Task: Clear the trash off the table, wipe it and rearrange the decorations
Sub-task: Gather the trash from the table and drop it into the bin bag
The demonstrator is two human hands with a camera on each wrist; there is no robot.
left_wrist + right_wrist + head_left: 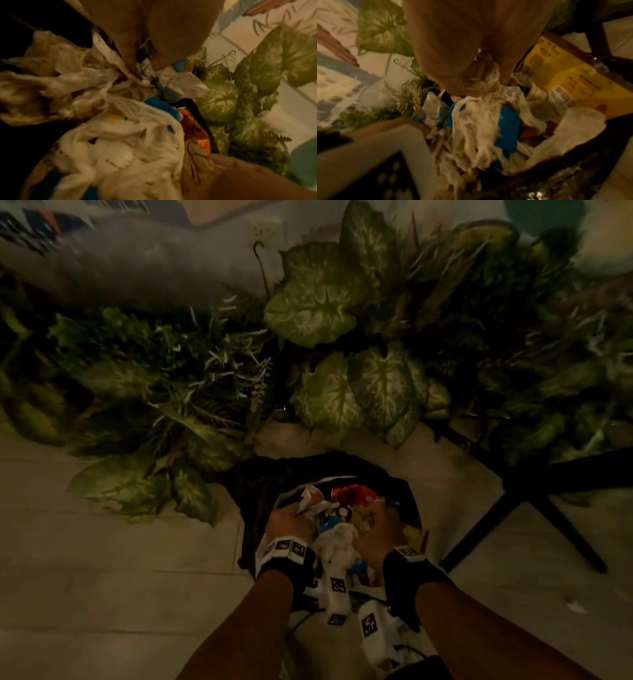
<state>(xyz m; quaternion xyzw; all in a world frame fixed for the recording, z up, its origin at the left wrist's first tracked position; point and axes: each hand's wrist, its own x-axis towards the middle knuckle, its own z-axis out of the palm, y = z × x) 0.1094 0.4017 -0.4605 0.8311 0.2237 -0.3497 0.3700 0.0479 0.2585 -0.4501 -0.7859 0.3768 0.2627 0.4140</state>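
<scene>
Honestly, we judge the main risk to be spillage: the bin bag (404, 491) on the floor is heaped full, so scraps could slide over its rim, or catch on the plant (322, 302) leaves crowding its left edge, as we let go. Our left hand (291, 520) is curled tight on crumpled white paper (173, 79), pinched between thumb and fingertips, and our right hand (380, 525) is clenched on a hank of shredded white strips (476, 119) that dangles over the blue and yellow wrappers already in the bag.

trash (337, 529) in bag (253, 491), plants (325, 337) behind
</scene>
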